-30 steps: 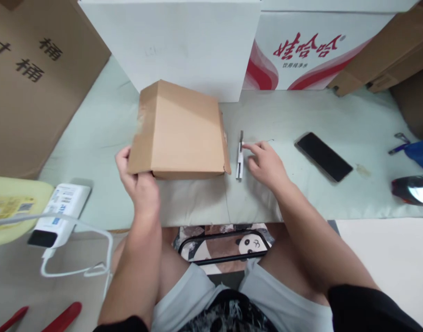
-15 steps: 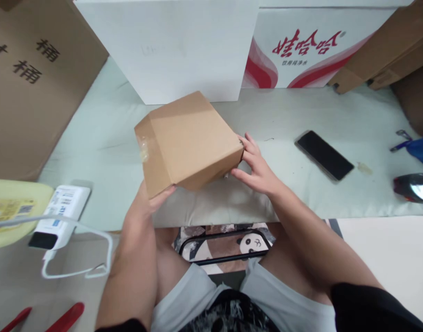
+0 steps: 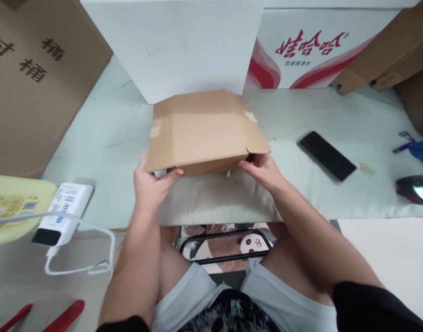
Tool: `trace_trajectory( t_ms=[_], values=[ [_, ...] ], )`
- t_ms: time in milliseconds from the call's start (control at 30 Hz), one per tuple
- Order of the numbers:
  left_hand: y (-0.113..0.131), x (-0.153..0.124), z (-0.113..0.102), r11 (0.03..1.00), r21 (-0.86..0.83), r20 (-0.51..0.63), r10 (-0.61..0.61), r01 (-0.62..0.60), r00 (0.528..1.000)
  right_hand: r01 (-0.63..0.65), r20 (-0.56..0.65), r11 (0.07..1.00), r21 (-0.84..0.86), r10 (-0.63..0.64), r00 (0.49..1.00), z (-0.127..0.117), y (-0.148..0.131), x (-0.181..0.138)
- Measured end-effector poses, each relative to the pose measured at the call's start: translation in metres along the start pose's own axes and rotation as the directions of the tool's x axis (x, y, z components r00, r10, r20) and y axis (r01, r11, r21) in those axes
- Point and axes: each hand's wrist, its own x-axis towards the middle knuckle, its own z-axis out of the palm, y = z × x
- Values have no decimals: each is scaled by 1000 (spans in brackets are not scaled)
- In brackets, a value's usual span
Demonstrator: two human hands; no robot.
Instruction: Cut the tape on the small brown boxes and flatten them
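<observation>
In the head view a brown cardboard box (image 3: 207, 127) is in front of me, with side flaps spread left and right and bits of tape on both. My left hand (image 3: 152, 184) grips its near left corner, thumb along the near edge and fingers under the flap. At the near right corner my right hand (image 3: 261, 173) holds the box, thumb on the near side; its other fingers are hidden beneath the right flap. A small pale stick-like thing (image 3: 228, 174) pokes out below the near edge.
A white carton (image 3: 173, 50) and a red-printed carton (image 3: 301, 55) stand behind the box. A large brown carton (image 3: 41, 106) is on the left. To the right lie a phone (image 3: 326, 156) and a dark shiny object (image 3: 417, 189). A white power bank (image 3: 64, 212) with a cable sits front left.
The box has turned and levelled, and its right flap now sticks outward. My left hand has moved up and away from me. My right hand has shifted under the right flap.
</observation>
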Motion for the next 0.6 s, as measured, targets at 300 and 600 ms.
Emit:
trace_trajectory(
  t_ms=[300,600],
  values=[
    [11,2,4,992,-101,-96,-88,79,991,46,-336,996,83,-16,942,-2,-10,2],
    [31,5,-3,736,-596,244,-215,321,946,29,-414,927,374,139,900,-19,0,8]
  ],
)
